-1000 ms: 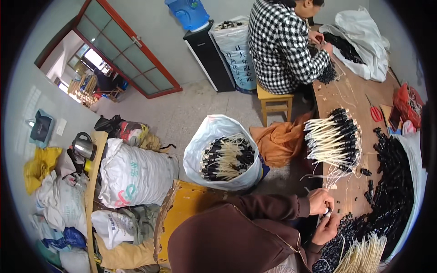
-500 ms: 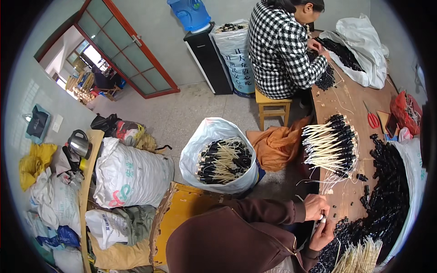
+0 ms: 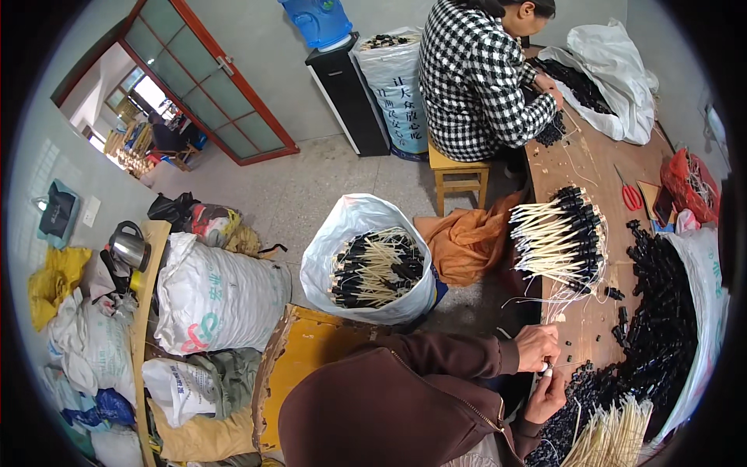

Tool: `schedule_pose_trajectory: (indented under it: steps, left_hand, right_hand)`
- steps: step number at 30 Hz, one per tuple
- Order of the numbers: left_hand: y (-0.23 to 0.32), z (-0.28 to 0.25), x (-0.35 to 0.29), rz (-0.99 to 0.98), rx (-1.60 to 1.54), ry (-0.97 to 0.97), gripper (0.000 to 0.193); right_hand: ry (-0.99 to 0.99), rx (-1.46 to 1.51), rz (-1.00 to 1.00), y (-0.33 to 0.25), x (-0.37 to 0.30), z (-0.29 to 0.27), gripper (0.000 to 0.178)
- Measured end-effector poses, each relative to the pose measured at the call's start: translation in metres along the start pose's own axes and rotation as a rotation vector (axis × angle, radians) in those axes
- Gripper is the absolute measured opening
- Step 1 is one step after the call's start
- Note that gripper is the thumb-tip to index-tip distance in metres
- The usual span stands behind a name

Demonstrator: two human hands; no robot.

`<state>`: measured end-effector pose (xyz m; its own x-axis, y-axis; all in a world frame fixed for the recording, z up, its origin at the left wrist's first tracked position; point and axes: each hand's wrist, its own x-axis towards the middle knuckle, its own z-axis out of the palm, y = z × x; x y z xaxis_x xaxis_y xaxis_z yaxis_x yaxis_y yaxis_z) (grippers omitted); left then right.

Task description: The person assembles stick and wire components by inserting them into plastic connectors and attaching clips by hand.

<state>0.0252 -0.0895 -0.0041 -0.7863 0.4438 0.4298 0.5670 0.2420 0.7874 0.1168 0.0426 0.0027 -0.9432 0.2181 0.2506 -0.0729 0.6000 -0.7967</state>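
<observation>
My left hand (image 3: 538,348) and my right hand (image 3: 546,397) meet at the near edge of the wooden table (image 3: 572,331), both with fingers pinched together. White wraps cover some fingertips. Whatever lies between them is too small to make out; a thin pale strand sticks out beside them. Beyond my left hand is a stack of cream sticks with black ends (image 3: 559,240), trailing thin white wires. Close to my right hand spread small black pieces (image 3: 580,389) and a bundle of bare cream sticks (image 3: 611,437).
A heap of black tubular parts (image 3: 661,311) covers the table's right side. Red scissors (image 3: 631,196) and a red bag (image 3: 691,187) lie farther back. A co-worker (image 3: 486,86) sits at the far end. An open white sack (image 3: 315,272) of finished-looking sticks stands on the floor.
The whole view has shifted slightly. My hands stay together at the table edge, with the left one turned a little and its fingers more closed over the small piece.
</observation>
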Motion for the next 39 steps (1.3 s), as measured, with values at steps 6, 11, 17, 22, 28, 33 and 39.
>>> schedule_pose_trajectory:
  steps: [6,11,17,22,28,33,39]
  left_hand:
    - [0.000,0.011,0.002,0.105,0.062,-0.050,0.010]
    - [0.004,0.001,0.018,0.152,-0.001,-0.215,0.016]
    - [0.009,0.036,0.033,0.044,-0.191,-0.394,0.028]
    - [0.013,0.050,0.031,-0.153,-0.237,-0.527,0.025]
    - [0.010,0.059,0.031,-0.226,-0.272,-0.473,0.020]
    - [0.004,0.058,0.029,-0.381,-0.241,-0.568,0.018]
    - [0.008,0.055,0.044,0.065,-0.141,-0.473,0.025]
  right_hand:
    - [-0.042,0.034,0.152,0.000,-0.011,-0.015,0.013]
    - [0.032,-0.091,0.131,-0.004,-0.008,-0.017,0.011]
    - [0.234,-0.087,0.214,0.012,-0.018,-0.028,0.011]
    - [0.244,-0.072,0.253,0.021,-0.025,-0.033,0.010]
    - [0.222,0.014,0.343,0.026,-0.028,-0.039,0.008]
    - [0.236,-0.074,0.192,0.024,-0.029,-0.037,0.010]
    - [0.285,0.778,0.635,0.030,-0.030,-0.047,0.011]
